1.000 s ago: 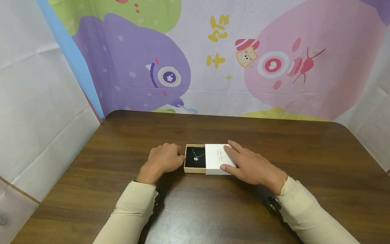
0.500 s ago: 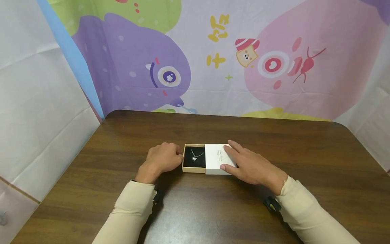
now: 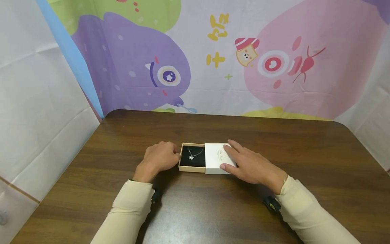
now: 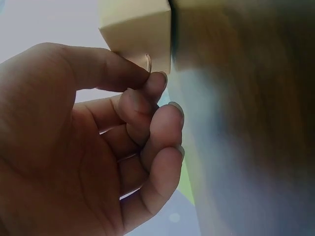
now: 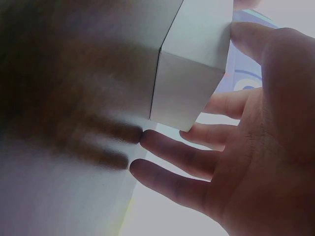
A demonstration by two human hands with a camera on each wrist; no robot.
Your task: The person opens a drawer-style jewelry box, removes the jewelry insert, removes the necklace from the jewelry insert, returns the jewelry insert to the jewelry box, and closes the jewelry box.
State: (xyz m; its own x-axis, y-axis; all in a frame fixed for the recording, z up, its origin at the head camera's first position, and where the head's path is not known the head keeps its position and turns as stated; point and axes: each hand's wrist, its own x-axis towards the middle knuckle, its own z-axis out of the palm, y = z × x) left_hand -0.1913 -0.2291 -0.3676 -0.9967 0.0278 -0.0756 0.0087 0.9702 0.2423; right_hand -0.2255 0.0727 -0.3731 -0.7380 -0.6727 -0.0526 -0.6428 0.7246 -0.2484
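A white jewelry box sleeve (image 3: 213, 159) lies on the table with small print on its lid. From its left end sticks out a tan drawer (image 3: 192, 169), lined in black, with a silver necklace (image 3: 191, 157) and its small pendant on the lining. My left hand (image 3: 159, 157) is at the drawer's left end. There, in the left wrist view, thumb and forefinger pinch a small pull loop (image 4: 149, 63) on the drawer's end wall. My right hand (image 3: 250, 166) rests on the sleeve's right end with fingers fairly straight, two of them reaching down to the tabletop in the right wrist view.
The brown wooden table (image 3: 195, 210) has a cartoon-printed cloth (image 3: 213, 95) hanging along its back edge. Pale panels (image 3: 45, 101) stand at the left and right sides. Dark wrist devices (image 3: 272, 204) sit under both cuffs.
The left hand has moved a little left, drawing the drawer and necklace further out of the sleeve. The right hand and the sleeve have stayed in place.
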